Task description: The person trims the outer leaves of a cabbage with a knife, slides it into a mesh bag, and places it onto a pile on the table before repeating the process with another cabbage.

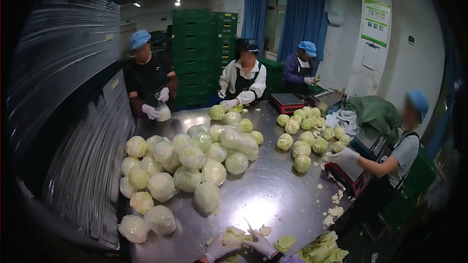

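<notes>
Currently the gloved left hand (219,249) has its fingers curled over a cabbage (235,236) at the near edge of the steel table (273,190). The right hand (263,246) has its fingers wrapped round a knife (250,227), blade up beside the cabbage.

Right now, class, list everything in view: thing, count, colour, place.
table: one, steel grey, centre
wrapped cabbages: about two dozen, pale green, table's left
trimmed cabbages: about fifteen, green, table's right
scales: two, red-black, far end, right edge
crates: many, green, stacked at rear
co-workers: four, around the table
cut cabbage: one, pale green, near edge
knife: one, dark, seemingly in right hand
left hand: one, white glove, on cut cabbage
right hand: one, white glove, bottom edge
</notes>
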The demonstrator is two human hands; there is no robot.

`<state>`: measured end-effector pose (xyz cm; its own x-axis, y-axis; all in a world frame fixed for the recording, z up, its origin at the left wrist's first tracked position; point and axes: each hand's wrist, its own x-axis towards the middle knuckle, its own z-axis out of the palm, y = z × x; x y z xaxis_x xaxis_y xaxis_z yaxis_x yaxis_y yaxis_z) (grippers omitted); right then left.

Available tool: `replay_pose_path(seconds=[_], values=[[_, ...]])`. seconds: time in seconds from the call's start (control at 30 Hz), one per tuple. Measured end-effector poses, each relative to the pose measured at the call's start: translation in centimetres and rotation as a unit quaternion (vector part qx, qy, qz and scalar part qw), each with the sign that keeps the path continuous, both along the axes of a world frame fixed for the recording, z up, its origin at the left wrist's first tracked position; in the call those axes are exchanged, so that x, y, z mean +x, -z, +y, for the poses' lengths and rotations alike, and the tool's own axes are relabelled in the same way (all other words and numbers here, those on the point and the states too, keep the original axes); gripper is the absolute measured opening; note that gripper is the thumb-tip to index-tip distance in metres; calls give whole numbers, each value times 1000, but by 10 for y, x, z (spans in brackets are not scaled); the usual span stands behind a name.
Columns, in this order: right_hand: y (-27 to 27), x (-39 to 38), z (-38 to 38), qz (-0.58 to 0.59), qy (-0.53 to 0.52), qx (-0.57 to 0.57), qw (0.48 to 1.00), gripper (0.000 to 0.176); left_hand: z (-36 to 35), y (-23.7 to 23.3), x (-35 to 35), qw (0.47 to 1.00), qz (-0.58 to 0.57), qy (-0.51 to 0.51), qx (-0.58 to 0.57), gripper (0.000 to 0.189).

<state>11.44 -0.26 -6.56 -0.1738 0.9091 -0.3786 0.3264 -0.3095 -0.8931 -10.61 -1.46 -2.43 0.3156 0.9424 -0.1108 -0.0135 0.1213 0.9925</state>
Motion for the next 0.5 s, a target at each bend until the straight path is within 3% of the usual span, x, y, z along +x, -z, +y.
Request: replay_pose_path(seconds=[0.07, 0.1, 0.17, 0.2, 0.23, 0.3, 0.37, 0.4, 0.43, 0.47, 0.5], values=[[-2, 1, 2, 12, -29, -32, 999, 77, -7, 13, -2, 980, 149, -69, 113, 69], [-29, -9, -4, 23, -6, -28, 999, 71, -14, 28, -3, 980, 145, -71, 114, 69], [-53, -19, -9, 28, 13, -17, 999, 65, -19, 56, 0, 984, 118, -86, 101, 42], [-59, -19, -9, -2, 8, 8, 1000, 57, -21, 43, 2, 952, 179, -138, 205, 73], [-63, -17, -10, -32, 4, 31, 999, 51, -22, 39, 5, 953, 171, -141, 209, 73], [-67, -16, -11, -87, -3, 77, 993, 39, -22, 28, 7, 868, 349, -174, 306, 85], [-57, -23, -20, -132, -9, 112, 985, 31, -26, 14, 14, 873, 348, -190, 285, 80], [-48, -29, -17, -4, 7, 48, 999, 25, -26, 12, 15, 902, 342, -165, 207, 80], [-43, -29, -17, -2, 7, 47, 999, 25, -25, 10, 14, 923, 335, -139, 127, 80], [-39, -26, -18, -43, 8, 81, 996, 28, -22, 21, 12, 923, 336, -139, 126, 80], [-47, -26, -20, -84, 8, 114, 990, 32, -18, 42, 11, 901, 352, -158, 199, 80]])
